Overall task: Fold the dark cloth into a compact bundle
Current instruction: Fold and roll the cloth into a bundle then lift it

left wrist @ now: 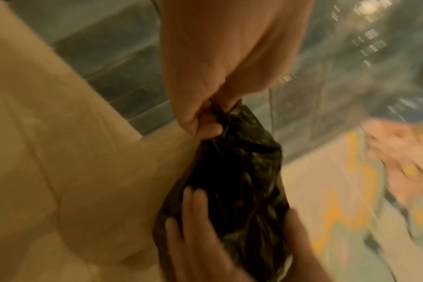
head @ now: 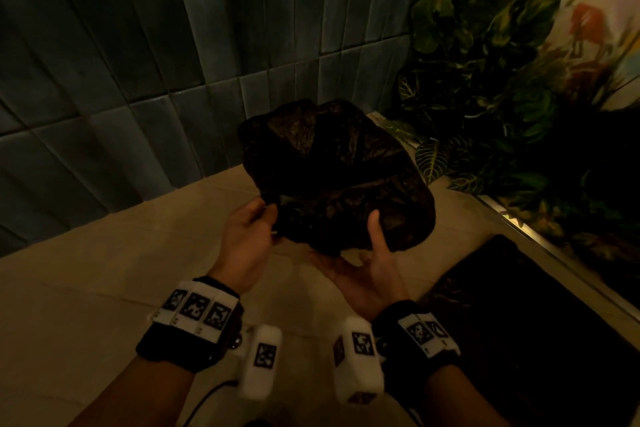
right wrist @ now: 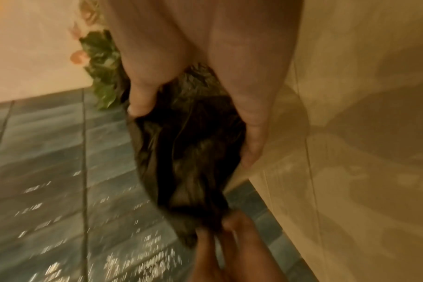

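The dark cloth (head: 337, 177) is a crumpled, glossy bundle held in the air above the beige counter (head: 104, 288). My left hand (head: 251, 225) pinches its near-left edge between thumb and fingers; the left wrist view shows that pinch on the cloth (left wrist: 239, 171). My right hand (head: 370, 263) cups the bundle's near-right side, thumb on top and fingers underneath. In the right wrist view the thumb and fingers clamp the cloth (right wrist: 188, 152), and the left hand (right wrist: 220, 248) grips its far end.
A blue-grey tiled wall (head: 156, 62) rises behind the counter. Leafy plants (head: 485, 97) fill the right corner beside a floral-patterned wall. A dark mat or recess (head: 519, 322) lies on the counter at the near right, edged by a metal strip.
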Demonstrator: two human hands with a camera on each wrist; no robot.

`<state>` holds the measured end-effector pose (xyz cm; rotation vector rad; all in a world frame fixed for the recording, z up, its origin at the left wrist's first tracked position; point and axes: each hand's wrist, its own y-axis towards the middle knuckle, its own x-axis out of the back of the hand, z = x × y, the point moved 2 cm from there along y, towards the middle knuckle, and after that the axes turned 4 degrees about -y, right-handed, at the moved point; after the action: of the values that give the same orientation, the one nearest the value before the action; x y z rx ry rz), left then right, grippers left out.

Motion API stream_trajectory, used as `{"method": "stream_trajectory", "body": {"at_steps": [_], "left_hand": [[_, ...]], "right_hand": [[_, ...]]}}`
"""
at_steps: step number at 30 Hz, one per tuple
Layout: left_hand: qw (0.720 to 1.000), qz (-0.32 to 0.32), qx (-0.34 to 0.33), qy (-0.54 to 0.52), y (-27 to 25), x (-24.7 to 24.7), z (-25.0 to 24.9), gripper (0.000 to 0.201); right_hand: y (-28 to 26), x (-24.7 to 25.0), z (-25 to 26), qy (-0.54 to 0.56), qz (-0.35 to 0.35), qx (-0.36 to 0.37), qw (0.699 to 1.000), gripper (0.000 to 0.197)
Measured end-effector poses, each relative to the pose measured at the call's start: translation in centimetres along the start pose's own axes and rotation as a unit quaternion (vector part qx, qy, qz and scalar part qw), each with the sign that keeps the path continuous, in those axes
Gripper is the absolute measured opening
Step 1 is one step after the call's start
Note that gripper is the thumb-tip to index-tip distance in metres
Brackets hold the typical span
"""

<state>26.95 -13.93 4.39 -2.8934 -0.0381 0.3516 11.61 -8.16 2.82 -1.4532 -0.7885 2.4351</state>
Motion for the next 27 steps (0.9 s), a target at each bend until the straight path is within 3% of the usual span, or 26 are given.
{"method": "stream_trajectory", "body": {"at_steps": [3, 7, 11, 15, 20, 23, 27], "left_hand": [[0.996, 0.043, 0.049, -0.059, 0.5, 1.3, -0.6, 0.027], [0.995, -0.024, 0.021, -0.094, 0.7, 2.3, -1.0, 0.021], [0.990, -0.067, 0.006, -0.125, -2.0, 1.4, -0.5, 0.023], [0.994, -0.093, -0.035, -0.039, -3.4, 0.0, 0.8, 0.031], [0.983, -0.050, 0.035, -0.172, -1.5, 0.4, 0.8, 0.025], [0.957, 0.007, 0.099, -0.271, -0.5, 0.5, 0.5, 0.030], [0.934, 0.018, 0.146, -0.325, -0.1, -0.3, 0.2, 0.037]], "right_hand": [[1.4, -1.2, -0.1, -0.024, 0.003, 0.003, 1.000, 0.068], [3.1, -2.4, -1.2, -0.108, -0.106, 0.017, 0.988, 0.047], [3.2, -3.1, -2.2, -0.149, -0.060, 0.008, 0.987, 0.025], [3.0, -2.9, -3.0, -0.131, -0.036, 0.022, 0.990, 0.035], [2.9, -3.3, -2.4, -0.013, 0.015, 0.038, 0.999, 0.038], [2.8, -2.8, -1.8, -0.017, 0.037, 0.027, 0.999, 0.039], [2.1, -3.3, -1.4, -0.008, 0.077, 0.049, 0.996, 0.034]]}}
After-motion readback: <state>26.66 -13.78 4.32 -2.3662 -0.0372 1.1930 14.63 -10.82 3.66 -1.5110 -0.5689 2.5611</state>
